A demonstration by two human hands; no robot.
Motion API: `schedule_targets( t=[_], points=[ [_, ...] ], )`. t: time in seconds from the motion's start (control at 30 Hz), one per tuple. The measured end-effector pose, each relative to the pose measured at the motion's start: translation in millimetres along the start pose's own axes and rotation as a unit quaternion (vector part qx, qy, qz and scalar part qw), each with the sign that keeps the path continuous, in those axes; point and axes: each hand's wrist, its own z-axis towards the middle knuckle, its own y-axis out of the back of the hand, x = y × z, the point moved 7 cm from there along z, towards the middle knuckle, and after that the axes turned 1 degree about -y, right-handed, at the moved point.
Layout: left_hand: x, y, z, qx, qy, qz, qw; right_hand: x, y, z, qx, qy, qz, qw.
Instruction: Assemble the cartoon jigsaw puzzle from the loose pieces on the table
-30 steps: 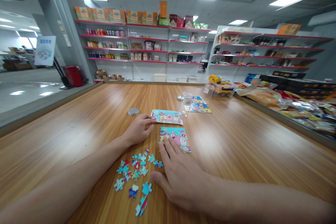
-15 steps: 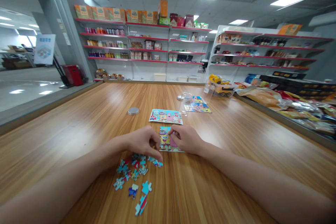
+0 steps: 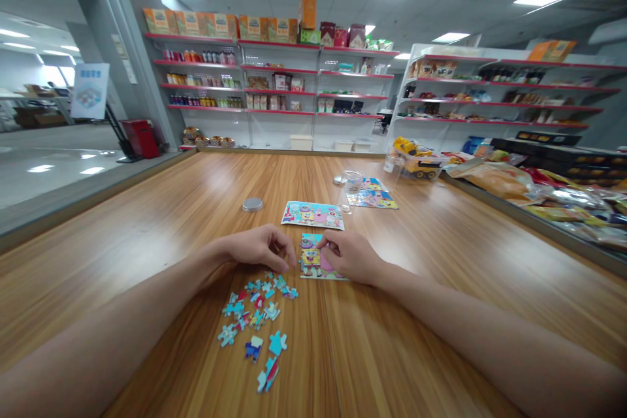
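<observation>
A partly built jigsaw puzzle [image 3: 310, 257] with cartoon figures lies flat in front of me. My right hand [image 3: 353, 257] covers its right side, thumb and forefinger pinched together at its upper part on a puzzle piece mostly hidden by the fingers. Left of the puzzle, my left hand [image 3: 262, 248] hovers low with fingers loosely curled and nothing visible in them. Loose puzzle pieces [image 3: 255, 307] are scattered below that hand. Just beyond the puzzle lies a printed picture card [image 3: 313, 215] with similar cartoon figures.
A round metal lid [image 3: 253, 204] lies to the left on the wooden table [image 3: 421, 255]. Farther back are a clear jar [image 3: 351, 180], another puzzle [image 3: 373, 199] and a bin with a yellow toy truck [image 3: 420, 160]. Packaged goods [image 3: 539, 192] line the right edge.
My left hand has moved up and away from the loose pieces, uncovering more of them, and its fingers have curled in. My right hand stays at the puzzle. The view has shifted slightly.
</observation>
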Motion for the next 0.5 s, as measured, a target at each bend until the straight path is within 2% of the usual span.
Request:
schedule_targets(
  t=[0.2,0.5],
  points=[
    [-6.9,-14.2,0.3,0.083,0.001,0.065,0.994,-4.8,-2.8,1.6,-0.011,0.004,0.002,1.0],
    [-4.6,-10.8,0.8,0.087,0.012,0.068,0.994,-8.7,-4.1,1.4,-0.013,-0.004,0.011,1.0]
  ],
)
